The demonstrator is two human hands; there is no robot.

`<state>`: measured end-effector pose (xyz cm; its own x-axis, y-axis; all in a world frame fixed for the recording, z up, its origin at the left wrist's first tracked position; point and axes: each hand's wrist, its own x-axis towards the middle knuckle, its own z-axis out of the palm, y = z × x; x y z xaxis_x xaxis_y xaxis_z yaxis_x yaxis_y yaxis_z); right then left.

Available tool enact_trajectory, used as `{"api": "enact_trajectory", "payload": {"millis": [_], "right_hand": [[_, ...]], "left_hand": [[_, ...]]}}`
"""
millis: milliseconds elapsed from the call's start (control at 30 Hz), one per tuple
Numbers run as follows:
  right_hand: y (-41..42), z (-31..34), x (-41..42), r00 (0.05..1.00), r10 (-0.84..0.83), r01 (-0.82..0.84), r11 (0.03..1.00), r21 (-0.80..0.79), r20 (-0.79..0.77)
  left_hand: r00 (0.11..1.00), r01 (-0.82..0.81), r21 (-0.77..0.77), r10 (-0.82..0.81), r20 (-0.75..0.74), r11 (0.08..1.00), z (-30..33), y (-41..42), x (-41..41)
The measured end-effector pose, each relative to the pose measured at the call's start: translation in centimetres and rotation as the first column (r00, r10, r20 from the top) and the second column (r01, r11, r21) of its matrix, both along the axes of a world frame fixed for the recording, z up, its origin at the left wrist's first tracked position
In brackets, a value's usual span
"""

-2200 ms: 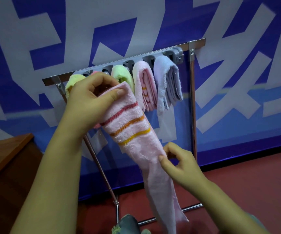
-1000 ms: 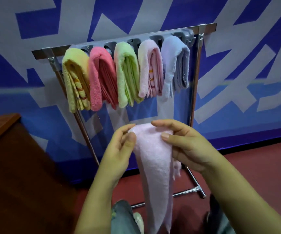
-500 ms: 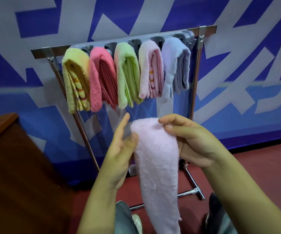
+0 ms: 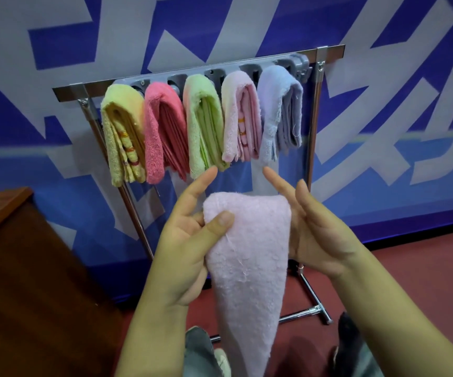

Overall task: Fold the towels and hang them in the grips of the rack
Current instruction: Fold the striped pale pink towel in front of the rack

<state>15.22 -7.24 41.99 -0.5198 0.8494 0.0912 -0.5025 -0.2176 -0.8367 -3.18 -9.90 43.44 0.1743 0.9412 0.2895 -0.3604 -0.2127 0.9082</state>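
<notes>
Head view: a metal rack (image 4: 312, 148) of chrome tubes stands in the upper middle of the frame against a blue and white printed wall (image 4: 383, 104).
Grip strip: a grey plastic bar (image 4: 298, 63) runs along the rack's top rail; five folded towels hang from it side by side, touching.
Hung towels, left to right: yellow towel (image 4: 120, 131) with striped edges, coral towel (image 4: 162, 131), green towel (image 4: 202, 123), pink striped towel (image 4: 240, 115), lavender towel (image 4: 278, 110) — all looped terry, doubled into rounded humps at the top with layered edges hanging below.
Held towel: a pale pink towel (image 4: 249, 262) in the lower middle of the frame, fuzzy terry, folded over to a broad rounded top and tapering to a narrow point at the bottom edge.
Left hand (image 4: 190, 240): thumb pressed on the towel's front at its upper left corner, pinching it against the fingers behind; the forefinger sticks out straight toward the rack.
Right hand (image 4: 317, 227): fingers straight and spread, palm flat against the towel's right edge — no curl round the cloth.
Floor: dull red (image 4: 410, 268), lower right.
Cabinet: brown wooden surface (image 4: 16, 254) at the lower left.
</notes>
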Motion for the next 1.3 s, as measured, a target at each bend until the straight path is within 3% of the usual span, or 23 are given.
{"api": "enact_trajectory", "payload": {"millis": [67, 167, 467, 633, 800, 967, 1133, 1300], "right_hand": [[-0.7, 0.0, 0.1, 1.000, -0.002, 0.001, 0.996, 0.087, 0.008], [-1.9, 0.7, 0.5, 0.982, -0.138, 0.094, 0.947, 0.306, 0.126], [-2.9, 1.9, -0.1, 0.828, -0.414, 0.167, 0.826, 0.538, 0.379], [-2.7, 2.4, -0.9, 0.860, -0.432, 0.253, 0.825, 0.505, 0.274], [-2.1, 2.6, -1.4, 0.894, -0.408, 0.279, 0.831, 0.481, 0.187], [-1.7, 2.4, -0.9, 0.938, -0.329, 0.246, 0.852, 0.462, 0.107], [-1.8, 2.4, 0.4, 0.939, -0.271, 0.129, 0.849, 0.513, 0.212], [-1.7, 2.7, 0.5, 0.923, -0.338, 0.216, 0.851, 0.479, 0.184]], "left_hand": [[1.000, -0.011, -0.023, 0.011, 0.008, 1.000, 0.4, 0.2, 0.0], [1.000, -0.023, -0.049, 0.022, -0.010, 0.999, 0.9, 0.4, 0.3], [0.981, -0.107, -0.065, 0.095, -0.172, 0.992, 1.0, 0.6, 0.3], [0.970, -0.166, -0.038, 0.156, -0.188, 0.985, 0.8, 0.6, 0.0], [0.969, -0.127, -0.026, 0.119, -0.217, 0.992, 0.3, 0.0, 0.0], [0.976, -0.156, 0.083, 0.167, -0.142, 0.984, 0.9, 0.0, 0.3], [0.984, -0.148, 0.078, 0.155, -0.088, 0.986, 1.9, 0.8, 1.2], [0.981, -0.144, 0.061, 0.150, -0.123, 0.988, 1.5, 1.4, 1.2]]}}
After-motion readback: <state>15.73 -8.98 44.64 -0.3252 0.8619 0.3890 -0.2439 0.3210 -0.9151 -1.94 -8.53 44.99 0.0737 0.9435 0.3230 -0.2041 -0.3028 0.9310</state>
